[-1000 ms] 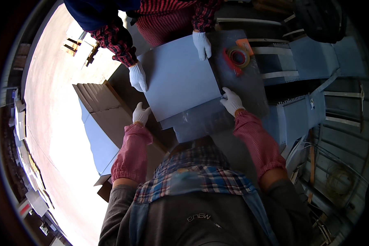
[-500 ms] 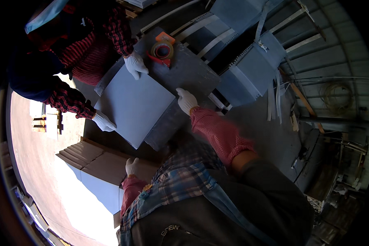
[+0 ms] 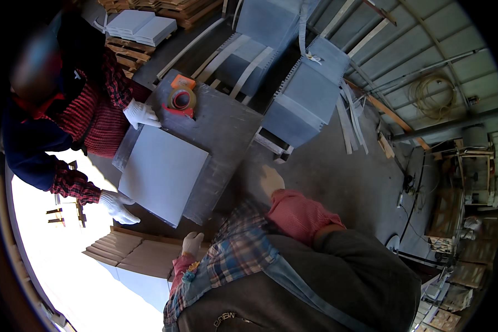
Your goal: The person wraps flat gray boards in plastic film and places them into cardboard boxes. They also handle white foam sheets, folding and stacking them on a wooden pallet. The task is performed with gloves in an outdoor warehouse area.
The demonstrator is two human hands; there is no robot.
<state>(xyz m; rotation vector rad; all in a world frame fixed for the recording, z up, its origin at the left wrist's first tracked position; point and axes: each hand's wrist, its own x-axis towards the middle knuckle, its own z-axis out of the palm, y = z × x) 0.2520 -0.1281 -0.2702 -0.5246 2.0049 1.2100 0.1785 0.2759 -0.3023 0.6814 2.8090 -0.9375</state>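
Both my hands wear pale gloves. My right hand (image 3: 271, 180) hangs past the table's near right edge, empty, its fingers stretched out though somewhat blurred. Down by my apron, my left hand (image 3: 192, 243) is next to the brown cardboard stack (image 3: 149, 252); its fingers look loosely apart with nothing in them. A square light-grey panel (image 3: 163, 171) lies flat on the dark grey table (image 3: 227, 124). Across from me, a co-worker's gloved hand (image 3: 141, 113) rests at the panel's far corner, and the co-worker's other gloved hand (image 3: 116, 207) is beside its left edge.
A red tape dispenser (image 3: 181, 102) sits on the table beside an orange item (image 3: 182, 82). Strapped grey stacks (image 3: 301, 102) stand beyond. White boxes (image 3: 141, 26) lie on a wooden pallet (image 3: 130, 52) at the back. A coiled hose (image 3: 434, 97) hangs on the right wall.
My right hand has drawn back from beside the panel toward my body. The co-worker's lower hand has shifted off the panel's top to its edge. The whole view has turned somewhat.
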